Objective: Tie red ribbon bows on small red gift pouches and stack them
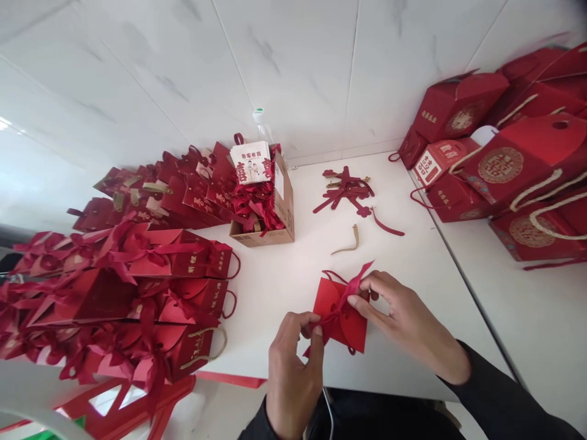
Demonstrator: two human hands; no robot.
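Note:
A small red gift box [354, 333] sits on the white table in front of me, seen from its folded top. A dark red ribbon [345, 298] crosses the top and is knotted near the middle. My left hand [296, 360] pinches the ribbon at the lower left side of the box. With thumb and fingers closed, my right hand [397, 308] grips the ribbon at the upper right. A thin cord handle shows at the box's far edge. The box's underside is hidden.
Rows of ribboned red boxes [174, 256] fill the left. An open cardboard box [263, 237] holds ribbons and white cards [251, 162]. Dark red strips [343, 192] and a tan strip [351, 241] lie beyond my hands. Larger red boxes [499, 165] with rope handles stand right.

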